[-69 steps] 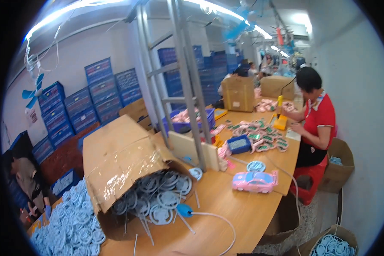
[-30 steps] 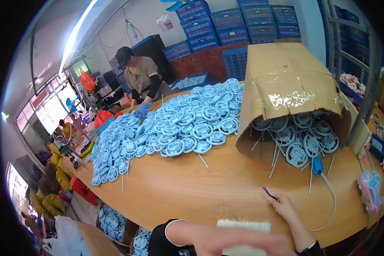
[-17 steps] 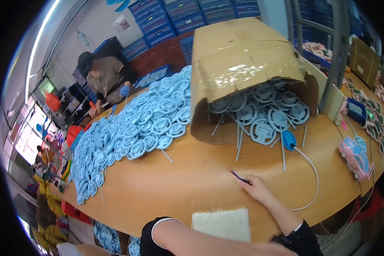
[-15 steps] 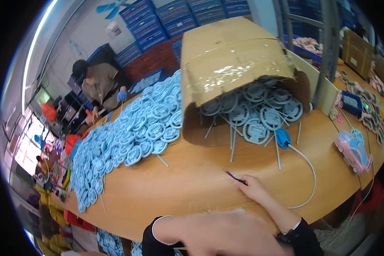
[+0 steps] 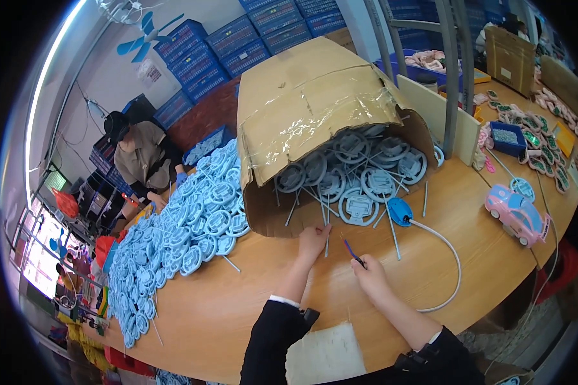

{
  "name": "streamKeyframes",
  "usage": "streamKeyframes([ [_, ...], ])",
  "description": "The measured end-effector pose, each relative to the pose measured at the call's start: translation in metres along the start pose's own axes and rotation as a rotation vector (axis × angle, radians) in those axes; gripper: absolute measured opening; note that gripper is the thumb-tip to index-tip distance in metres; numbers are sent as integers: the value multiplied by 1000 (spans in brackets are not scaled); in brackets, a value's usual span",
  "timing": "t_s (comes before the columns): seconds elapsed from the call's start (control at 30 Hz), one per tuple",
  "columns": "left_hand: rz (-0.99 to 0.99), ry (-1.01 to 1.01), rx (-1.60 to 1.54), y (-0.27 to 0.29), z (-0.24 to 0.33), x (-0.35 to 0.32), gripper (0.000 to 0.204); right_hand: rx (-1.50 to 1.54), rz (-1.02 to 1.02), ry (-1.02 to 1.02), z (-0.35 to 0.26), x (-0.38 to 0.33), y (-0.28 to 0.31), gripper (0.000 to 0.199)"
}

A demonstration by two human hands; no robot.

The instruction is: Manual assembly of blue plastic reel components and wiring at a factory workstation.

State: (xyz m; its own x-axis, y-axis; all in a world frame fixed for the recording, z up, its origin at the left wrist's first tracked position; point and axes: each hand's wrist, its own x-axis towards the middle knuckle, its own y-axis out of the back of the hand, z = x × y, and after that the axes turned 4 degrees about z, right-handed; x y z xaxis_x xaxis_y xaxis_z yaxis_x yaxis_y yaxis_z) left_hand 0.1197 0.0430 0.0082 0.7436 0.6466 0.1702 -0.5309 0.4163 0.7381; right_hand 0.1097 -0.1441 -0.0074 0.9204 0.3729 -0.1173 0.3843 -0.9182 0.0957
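Note:
My left hand (image 5: 313, 242) reaches to the front of the cardboard box (image 5: 315, 96), fingers closed at a thin light blue stick (image 5: 327, 247) of a ring-shaped plastic piece. Several such ring pieces (image 5: 358, 206) fill the box's open mouth, sticks poking outward. My right hand (image 5: 371, 277) is closed on a thin bundle of red, blue and dark wires (image 5: 351, 252), the tips pointing toward the box. Near it, a darker blue round piece (image 5: 400, 212) with a white cable (image 5: 457, 263) lies at the box mouth; the cable curves back behind my right forearm.
A big heap of light blue ring pieces (image 5: 199, 237) covers the table's left side. A pink and blue toy car (image 5: 517, 215) stands at right, near a blue tray (image 5: 507, 139) and pink parts (image 5: 539, 144). A co-worker (image 5: 144, 157) sits beyond the heap. A white sheet (image 5: 327, 353) lies at the near edge.
My left hand has moved from close to my body, where it was blurred, forward to the box mouth. My right hand still holds the wires. The whole view has shifted slightly.

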Motion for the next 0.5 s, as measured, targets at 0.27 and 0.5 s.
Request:
streamKeyframes([
  [0.27,-165,-80,134,21,-12,-37,27,229,-74,-73,-6,1,1,16],
  [0.5,-424,-167,268,87,-12,-119,21,221,-92,-118,-13,0,4,15],
])
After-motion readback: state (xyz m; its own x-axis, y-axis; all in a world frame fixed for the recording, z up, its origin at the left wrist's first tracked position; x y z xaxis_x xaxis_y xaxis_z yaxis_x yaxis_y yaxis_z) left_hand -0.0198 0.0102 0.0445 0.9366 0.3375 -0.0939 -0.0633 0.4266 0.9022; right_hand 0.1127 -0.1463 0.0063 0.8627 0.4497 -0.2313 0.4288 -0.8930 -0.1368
